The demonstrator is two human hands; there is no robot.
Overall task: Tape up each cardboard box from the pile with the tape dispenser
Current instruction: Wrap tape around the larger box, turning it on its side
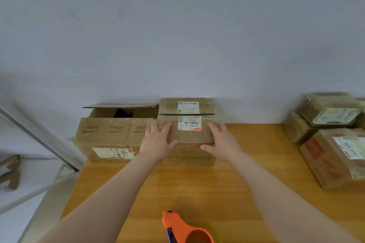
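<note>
Fingers [159,131] flat on box [190,137]; dispenser [181,227] nose points away.

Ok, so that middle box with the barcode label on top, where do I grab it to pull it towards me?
Probably its left and right top edges, one hand each, coming from the front and above: the wall is behind the box and a neighbouring box crowds its left side. Your left hand and right hand lie flat on those edges.
</note>
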